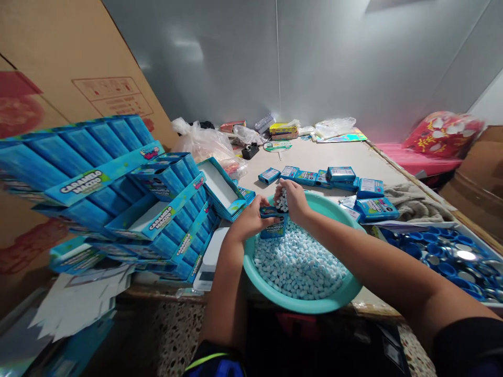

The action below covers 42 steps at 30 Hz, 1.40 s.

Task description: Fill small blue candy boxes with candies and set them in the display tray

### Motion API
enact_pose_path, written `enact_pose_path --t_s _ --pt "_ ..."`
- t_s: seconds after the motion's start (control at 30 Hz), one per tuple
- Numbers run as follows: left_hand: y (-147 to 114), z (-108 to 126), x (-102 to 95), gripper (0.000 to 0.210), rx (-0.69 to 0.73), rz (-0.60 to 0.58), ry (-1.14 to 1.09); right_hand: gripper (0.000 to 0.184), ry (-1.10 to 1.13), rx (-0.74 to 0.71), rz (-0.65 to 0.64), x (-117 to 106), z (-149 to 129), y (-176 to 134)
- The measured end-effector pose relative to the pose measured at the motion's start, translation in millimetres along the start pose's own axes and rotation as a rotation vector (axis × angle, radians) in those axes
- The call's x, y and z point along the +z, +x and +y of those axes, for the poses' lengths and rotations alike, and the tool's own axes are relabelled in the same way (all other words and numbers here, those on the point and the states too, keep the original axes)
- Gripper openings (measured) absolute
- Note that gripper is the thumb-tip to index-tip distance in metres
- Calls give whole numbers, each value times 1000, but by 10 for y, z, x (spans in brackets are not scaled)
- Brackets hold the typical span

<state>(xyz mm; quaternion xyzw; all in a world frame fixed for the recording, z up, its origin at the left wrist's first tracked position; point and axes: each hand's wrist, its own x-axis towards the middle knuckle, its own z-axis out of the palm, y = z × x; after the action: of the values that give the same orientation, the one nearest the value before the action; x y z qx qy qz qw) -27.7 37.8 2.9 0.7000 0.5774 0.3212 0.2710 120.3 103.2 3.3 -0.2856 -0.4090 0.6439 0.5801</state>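
My left hand [255, 215] is closed around a small blue candy box [274, 230] marked "Caramelo Macizo", held upright above a turquoise basin [302, 306]. Small white and pale blue candies [301, 267] lie loose inside the basin. Directly over the top of the box, my right hand [294, 199] is cupped around a handful of candies [282, 200]. The fingers of that hand touch or nearly touch the box's upper edge. Part of the box is hidden behind my left fingers.
Stacked blue display trays [157, 217] stand at left, beside a white scale [212, 256]. Several filled blue boxes [306, 177] lie behind the basin. At right are a grey cloth [416, 201] and a tray of blue-rimmed lids [444, 251]. Plastic bags [204, 141] sit toward the back.
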Motion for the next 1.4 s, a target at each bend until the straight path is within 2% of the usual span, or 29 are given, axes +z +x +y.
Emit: enact_pose_path --t_s 0.13,0.27,0.47,0.67,0.9,1.13,1.4 --pt "-7 12 10 40 20 -40 -44 41 -1 -15 -71 -1 1 -10" --pt "-17 47 3 49 -2 -12 -120 44 -3 -24 -147 -12 -13 -23" --pt "-15 -5 2 59 12 -60 -230 53 -125 -60 -250 6 -71 -73" --pt "-2 -63 11 56 29 -25 -196 54 -153 -120 -231 10 -81 -91" --pt "7 -89 27 61 1 -25 -265 53 -134 -100 -252 -4 -45 -81" --pt "39 -121 28 60 -4 65 -268 54 -155 -130 -264 -12 -91 -43" --pt "38 -116 23 59 -23 64 -280 60 -160 -102 -382 17 -157 -84"
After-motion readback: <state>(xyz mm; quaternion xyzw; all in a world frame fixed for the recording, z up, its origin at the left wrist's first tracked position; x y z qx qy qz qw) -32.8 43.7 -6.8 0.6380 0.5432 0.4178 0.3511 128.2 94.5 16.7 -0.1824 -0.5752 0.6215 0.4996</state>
